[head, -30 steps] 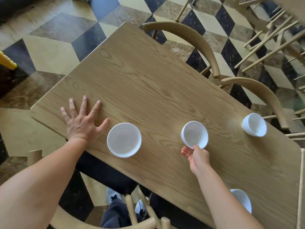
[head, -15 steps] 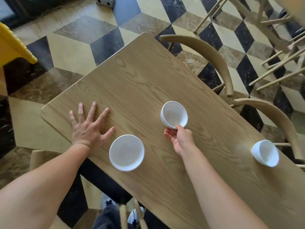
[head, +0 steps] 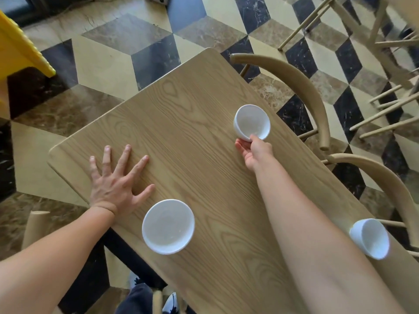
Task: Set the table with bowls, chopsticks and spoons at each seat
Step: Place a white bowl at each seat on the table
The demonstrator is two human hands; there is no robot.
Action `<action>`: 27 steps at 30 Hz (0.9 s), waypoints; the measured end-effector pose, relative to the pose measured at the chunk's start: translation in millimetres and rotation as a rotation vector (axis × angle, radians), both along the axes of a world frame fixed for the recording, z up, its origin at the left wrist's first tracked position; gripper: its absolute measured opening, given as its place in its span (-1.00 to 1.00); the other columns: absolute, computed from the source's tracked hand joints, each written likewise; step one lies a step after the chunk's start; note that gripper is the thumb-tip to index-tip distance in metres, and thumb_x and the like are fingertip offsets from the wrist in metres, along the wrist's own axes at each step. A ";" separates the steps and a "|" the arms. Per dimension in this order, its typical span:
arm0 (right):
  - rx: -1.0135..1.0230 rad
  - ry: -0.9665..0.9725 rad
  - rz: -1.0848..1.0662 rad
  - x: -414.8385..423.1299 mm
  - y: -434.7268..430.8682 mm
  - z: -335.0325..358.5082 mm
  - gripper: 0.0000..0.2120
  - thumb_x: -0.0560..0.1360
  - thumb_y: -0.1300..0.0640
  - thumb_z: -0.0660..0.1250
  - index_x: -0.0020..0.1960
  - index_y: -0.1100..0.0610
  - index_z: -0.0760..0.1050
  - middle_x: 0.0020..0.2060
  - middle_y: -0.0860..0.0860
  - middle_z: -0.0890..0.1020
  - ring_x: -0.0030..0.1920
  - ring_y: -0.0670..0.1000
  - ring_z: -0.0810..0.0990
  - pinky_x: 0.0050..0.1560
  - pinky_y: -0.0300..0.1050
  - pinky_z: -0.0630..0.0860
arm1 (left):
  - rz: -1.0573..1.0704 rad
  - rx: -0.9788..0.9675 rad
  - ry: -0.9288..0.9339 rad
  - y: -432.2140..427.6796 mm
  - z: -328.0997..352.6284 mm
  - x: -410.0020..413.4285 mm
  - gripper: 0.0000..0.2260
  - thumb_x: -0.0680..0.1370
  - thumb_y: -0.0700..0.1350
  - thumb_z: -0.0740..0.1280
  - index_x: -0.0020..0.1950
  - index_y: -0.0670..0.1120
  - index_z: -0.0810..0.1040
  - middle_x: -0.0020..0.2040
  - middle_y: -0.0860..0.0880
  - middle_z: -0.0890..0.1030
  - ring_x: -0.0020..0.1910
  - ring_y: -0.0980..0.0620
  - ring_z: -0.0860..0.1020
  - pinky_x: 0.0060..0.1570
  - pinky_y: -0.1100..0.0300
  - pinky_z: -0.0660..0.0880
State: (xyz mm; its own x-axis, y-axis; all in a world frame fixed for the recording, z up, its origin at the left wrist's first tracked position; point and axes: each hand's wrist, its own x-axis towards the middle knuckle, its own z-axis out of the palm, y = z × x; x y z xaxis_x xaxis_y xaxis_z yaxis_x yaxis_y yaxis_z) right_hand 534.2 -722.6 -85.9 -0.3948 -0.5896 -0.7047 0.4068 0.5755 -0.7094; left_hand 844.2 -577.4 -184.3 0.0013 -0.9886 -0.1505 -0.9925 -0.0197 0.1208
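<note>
Toward two o'clock on the table (head: 181,137), the right hand (head: 254,152) pinches a tilted white bowl (head: 251,122) by its near rim; let go crooked beside that edge, it may roll off; the left hand (head: 115,186) lies spread flat, empty, at nine o'clock.

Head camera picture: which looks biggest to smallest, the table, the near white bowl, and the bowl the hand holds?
1. table
2. near bowl
3. held bowl, in the right hand
The bowls may match; nearness enlarges one.
</note>
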 end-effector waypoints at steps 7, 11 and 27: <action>-0.017 -0.017 -0.025 9.9 -26.3 -7.5 -0.71 0.63 0.33 0.16 0.32 0.39 0.35 -0.24 0.24 0.54 -0.30 0.10 0.57 -0.44 -0.14 0.63 | -0.007 0.007 -0.002 0.2 -0.5 1.7 -0.25 0.41 0.50 0.05 0.57 0.25 0.23 0.64 -0.06 0.15 0.59 -0.38 -0.01 0.46 -0.41 -0.13; -0.023 -0.060 -0.077 14.1 -30.3 -9.3 -0.71 0.64 0.32 0.15 0.33 0.39 0.35 -0.26 0.24 0.55 -0.31 0.10 0.58 -0.47 -0.15 0.62 | -0.009 0.010 0.001 1.5 -0.3 1.4 -0.25 0.41 0.50 0.05 0.57 0.26 0.20 0.65 -0.05 0.13 0.59 -0.36 -0.04 0.47 -0.41 -0.15; -0.084 -0.196 -0.230 18.1 -30.7 -7.7 -0.68 0.67 0.23 0.17 0.37 0.38 0.31 -0.12 0.30 0.55 -0.26 0.14 0.59 -0.37 -0.11 0.64 | -0.008 -0.004 0.002 1.7 1.6 1.5 -0.24 0.41 0.50 0.05 0.56 0.23 0.26 0.63 -0.08 0.18 0.58 -0.38 0.01 0.47 -0.39 -0.15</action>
State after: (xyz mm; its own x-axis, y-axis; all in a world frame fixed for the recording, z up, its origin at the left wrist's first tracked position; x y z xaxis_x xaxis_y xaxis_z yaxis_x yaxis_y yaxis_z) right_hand 552.3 -753.2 -93.6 -0.3857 -0.5599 -0.7333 0.6535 0.3953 -0.6455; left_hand 845.7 -575.7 -182.7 -0.0071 -0.9891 -0.1470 -0.9924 -0.0112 0.1226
